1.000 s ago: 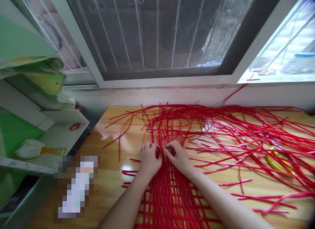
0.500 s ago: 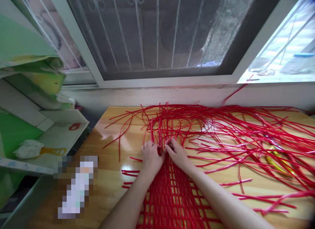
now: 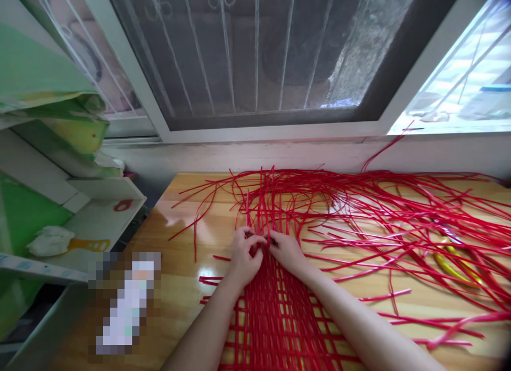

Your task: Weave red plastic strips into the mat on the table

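A red lattice of woven plastic strips [image 3: 279, 318] lies flat on the wooden table, with crosswise strip ends sticking out at both sides. At its far edge my left hand [image 3: 246, 256] has thumb and fingers curled together around a red strip. Close beside it, my right hand [image 3: 285, 251] pinches at the same spot, its fingertips partly hidden among the strips. Beyond both hands, the loose lengthwise strips [image 3: 273, 200] run away toward the window and tangle.
Loose red strips [image 3: 399, 216] spread over the table's right side, partly covering yellow-handled pliers or scissors [image 3: 455, 262]. A blurred-out pale object [image 3: 128, 307] lies at the left. The window frame [image 3: 275, 134] rises behind; a white shelf [image 3: 107, 211] stands left.
The left hand's fingers have lifted and curled, with the index finger now arched toward the right hand. My right hand has its fingers lower among the strips. The view has shifted slightly.
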The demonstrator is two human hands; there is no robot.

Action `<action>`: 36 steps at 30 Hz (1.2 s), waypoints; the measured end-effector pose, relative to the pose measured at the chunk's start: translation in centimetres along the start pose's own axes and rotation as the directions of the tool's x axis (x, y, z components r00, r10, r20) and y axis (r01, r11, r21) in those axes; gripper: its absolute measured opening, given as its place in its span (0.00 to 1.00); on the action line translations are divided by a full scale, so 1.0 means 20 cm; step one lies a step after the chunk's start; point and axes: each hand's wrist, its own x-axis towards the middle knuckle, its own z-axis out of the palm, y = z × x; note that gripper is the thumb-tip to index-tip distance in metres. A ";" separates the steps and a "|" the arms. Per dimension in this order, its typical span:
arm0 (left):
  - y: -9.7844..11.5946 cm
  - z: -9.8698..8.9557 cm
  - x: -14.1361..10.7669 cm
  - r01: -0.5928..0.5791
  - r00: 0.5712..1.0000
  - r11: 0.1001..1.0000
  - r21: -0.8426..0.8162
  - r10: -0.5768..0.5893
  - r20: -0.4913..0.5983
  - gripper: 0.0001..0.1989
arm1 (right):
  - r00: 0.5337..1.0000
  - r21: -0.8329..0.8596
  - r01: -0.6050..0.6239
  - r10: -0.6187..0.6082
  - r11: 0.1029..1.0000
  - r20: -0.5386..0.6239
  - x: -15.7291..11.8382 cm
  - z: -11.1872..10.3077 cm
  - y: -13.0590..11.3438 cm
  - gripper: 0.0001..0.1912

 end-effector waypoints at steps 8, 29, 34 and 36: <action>-0.07 0.05 0.01 0.201 0.963 0.961 -0.189 -0.229 -0.143 0.14 | 0.991 0.054 0.133 -0.135 0.990 0.025 -0.03 -0.04 -0.01 0.09; -0.02 -0.01 -0.01 0.106 0.973 0.940 -0.325 -0.166 -0.163 0.06 | 0.988 0.098 0.151 -0.146 0.984 -0.057 -0.03 -0.04 -0.05 0.14; -0.06 -0.02 0.02 0.068 0.997 0.997 0.049 -0.069 0.020 0.07 | 0.989 0.173 0.130 -0.115 0.976 -0.093 -0.03 -0.05 -0.05 0.14; -0.06 -0.02 0.03 0.094 0.995 0.987 0.131 -0.098 0.029 0.08 | 0.991 0.205 0.118 -0.101 0.972 -0.089 -0.03 -0.05 -0.04 0.14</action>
